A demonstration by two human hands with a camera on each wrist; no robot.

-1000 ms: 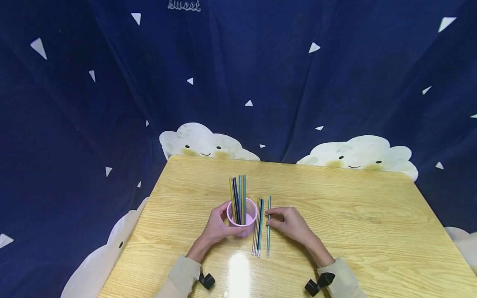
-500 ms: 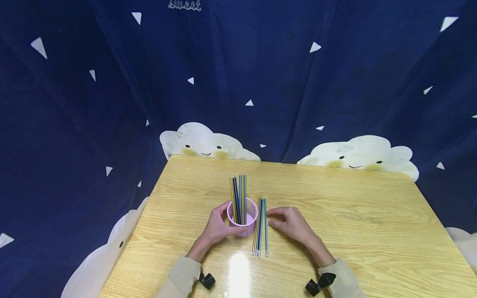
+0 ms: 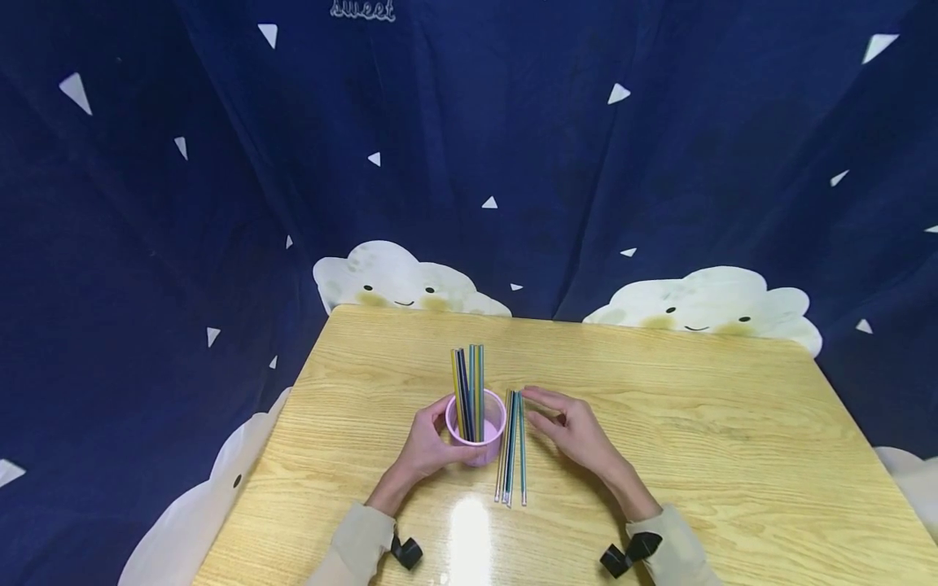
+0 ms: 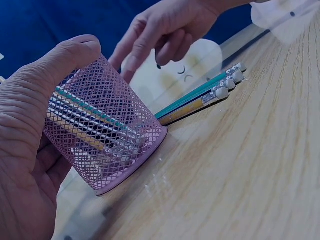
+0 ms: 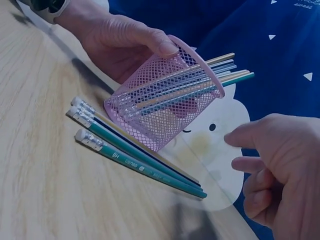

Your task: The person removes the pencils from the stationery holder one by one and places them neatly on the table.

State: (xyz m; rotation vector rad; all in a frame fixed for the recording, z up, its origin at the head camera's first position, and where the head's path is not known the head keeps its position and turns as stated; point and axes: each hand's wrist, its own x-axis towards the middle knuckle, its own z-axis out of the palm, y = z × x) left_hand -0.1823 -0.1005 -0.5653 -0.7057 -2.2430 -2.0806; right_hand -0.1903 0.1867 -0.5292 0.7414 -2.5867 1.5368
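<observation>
My left hand [image 3: 428, 443] grips a pink mesh pencil cup [image 4: 107, 120], thumb along its near side. Inside the cup stand several pencils [image 3: 469, 391], yellow, dark and blue-green, leaning to the left with their eraser ends down. On the wood just right of the cup lies a small row of loose pencils [image 5: 130, 135], eraser ends toward me. The outermost, a green pencil [image 5: 140, 166], lies at a slight angle to the others. Beside their far ends is my right hand [image 3: 575, 431], holding nothing, with index finger and thumb extended and the other fingers bent.
The wooden table [image 3: 696, 456] extends widely to the right and behind the cup. A dark blue cloth [image 3: 469, 146] with white triangles and smiling clouds hangs behind the table. Each wrist carries a small black camera, one on the left [image 3: 407, 553] and one on the right [image 3: 615, 561].
The green pencil has shifted left against the loose row, and my right hand has let go of it. That hand then moved toward the pencils' far ends. My left hand stayed on the cup.
</observation>
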